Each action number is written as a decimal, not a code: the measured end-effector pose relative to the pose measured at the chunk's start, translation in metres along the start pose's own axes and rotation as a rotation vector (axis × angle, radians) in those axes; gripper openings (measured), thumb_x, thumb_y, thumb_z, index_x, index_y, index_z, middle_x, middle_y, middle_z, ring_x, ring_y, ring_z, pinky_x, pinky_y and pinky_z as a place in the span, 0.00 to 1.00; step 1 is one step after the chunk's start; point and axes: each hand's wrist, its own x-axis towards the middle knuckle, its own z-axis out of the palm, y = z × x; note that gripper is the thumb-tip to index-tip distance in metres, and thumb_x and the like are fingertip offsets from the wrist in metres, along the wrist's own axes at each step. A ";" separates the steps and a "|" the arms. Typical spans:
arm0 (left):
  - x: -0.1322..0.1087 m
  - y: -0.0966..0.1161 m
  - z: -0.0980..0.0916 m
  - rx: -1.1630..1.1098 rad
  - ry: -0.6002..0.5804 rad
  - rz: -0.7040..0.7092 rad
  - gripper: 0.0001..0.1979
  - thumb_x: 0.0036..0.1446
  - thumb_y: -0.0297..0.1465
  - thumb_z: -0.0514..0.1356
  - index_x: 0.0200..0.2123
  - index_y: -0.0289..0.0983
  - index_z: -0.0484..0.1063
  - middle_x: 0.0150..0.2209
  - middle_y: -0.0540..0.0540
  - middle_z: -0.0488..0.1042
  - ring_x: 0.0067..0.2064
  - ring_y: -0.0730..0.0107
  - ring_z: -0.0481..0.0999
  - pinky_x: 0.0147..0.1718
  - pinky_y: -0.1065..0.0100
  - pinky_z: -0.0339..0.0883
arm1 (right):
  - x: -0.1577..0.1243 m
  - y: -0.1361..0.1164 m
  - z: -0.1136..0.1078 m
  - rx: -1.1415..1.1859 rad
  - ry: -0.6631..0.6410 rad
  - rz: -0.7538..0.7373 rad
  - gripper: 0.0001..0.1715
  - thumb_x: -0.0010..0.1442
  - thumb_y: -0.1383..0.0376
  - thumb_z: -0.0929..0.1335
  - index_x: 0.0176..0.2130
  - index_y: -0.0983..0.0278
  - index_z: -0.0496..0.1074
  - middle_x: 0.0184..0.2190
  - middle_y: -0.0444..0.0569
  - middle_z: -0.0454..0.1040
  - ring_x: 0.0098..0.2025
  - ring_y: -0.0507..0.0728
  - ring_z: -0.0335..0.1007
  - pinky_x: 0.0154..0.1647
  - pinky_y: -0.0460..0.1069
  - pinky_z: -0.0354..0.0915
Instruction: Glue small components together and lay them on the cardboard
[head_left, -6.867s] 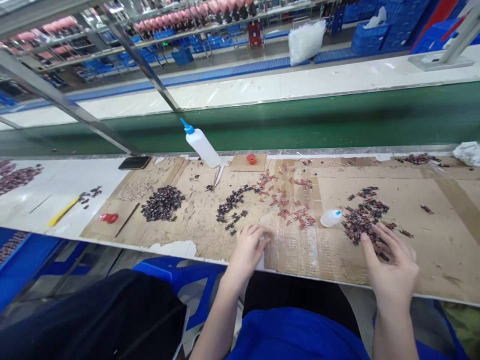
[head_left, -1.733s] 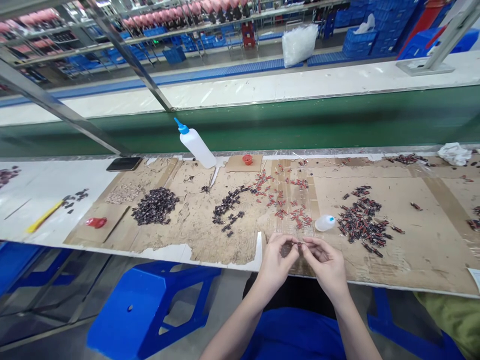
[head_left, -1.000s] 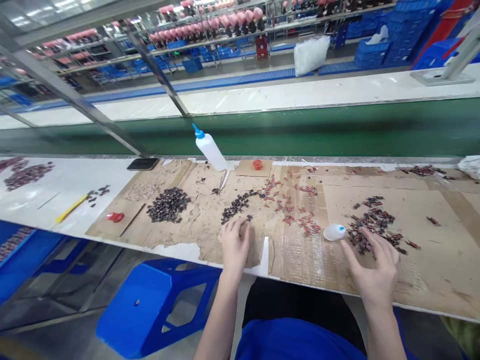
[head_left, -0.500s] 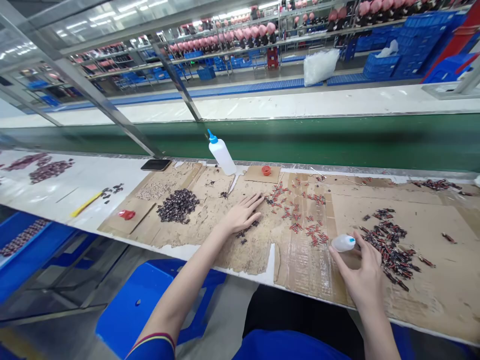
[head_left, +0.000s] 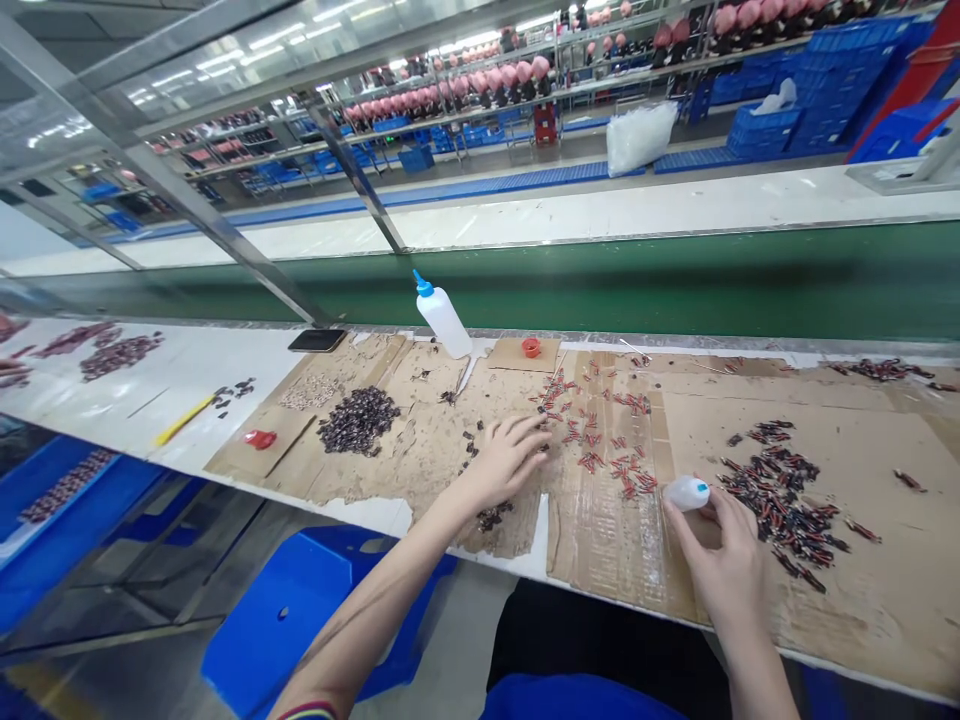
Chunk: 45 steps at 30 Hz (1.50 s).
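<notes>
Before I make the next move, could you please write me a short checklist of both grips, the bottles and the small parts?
1. Right grip at the small bottle: ok, thumb and fingers either side.
2. Small bottle lifted off the cardboard: cannot tell.
3. Left grip holding a part: cannot tell, underside hidden.
4. Loose dark parts beside it in one group: not ok, scattered.
5. Large bottle with blue nozzle fitted: ok.

Plainly a factory assembly hall, to judge by the counter (head_left: pixel 187 375) topped with cardboard (head_left: pixel 847 440) and heaps of small parts (head_left: pixel 787 495). Backed by a long green strip (head_left: pixel 637 290), then stacked blue crates (head_left: pixel 847 80) and metal racks (head_left: pixel 600 87) with rows of pink-topped items (head_left: pixel 510 76), too far off to name for certain.
</notes>
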 end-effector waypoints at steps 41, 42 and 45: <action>0.042 -0.032 0.011 -0.168 0.127 -0.212 0.08 0.57 0.28 0.58 0.34 0.38 0.78 0.36 0.43 0.81 0.36 0.64 0.80 0.39 0.65 0.74 | -0.008 -0.016 -0.004 0.331 -0.045 0.368 0.26 0.51 0.48 0.72 0.43 0.64 0.75 0.37 0.53 0.79 0.35 0.59 0.76 0.40 0.55 0.72; 0.042 -0.032 0.011 -0.169 0.123 -0.214 0.07 0.57 0.28 0.58 0.32 0.38 0.78 0.35 0.44 0.81 0.37 0.64 0.80 0.39 0.65 0.74 | -0.007 -0.015 -0.004 0.330 -0.036 0.379 0.28 0.50 0.47 0.72 0.42 0.64 0.76 0.37 0.53 0.79 0.34 0.59 0.76 0.40 0.55 0.72; 0.033 -0.027 0.012 -0.179 0.121 -0.198 0.07 0.57 0.26 0.59 0.31 0.38 0.77 0.35 0.45 0.81 0.38 0.64 0.79 0.42 0.64 0.73 | -0.005 -0.014 -0.004 0.320 -0.013 0.401 0.29 0.48 0.46 0.73 0.41 0.64 0.76 0.36 0.53 0.80 0.32 0.60 0.76 0.37 0.56 0.73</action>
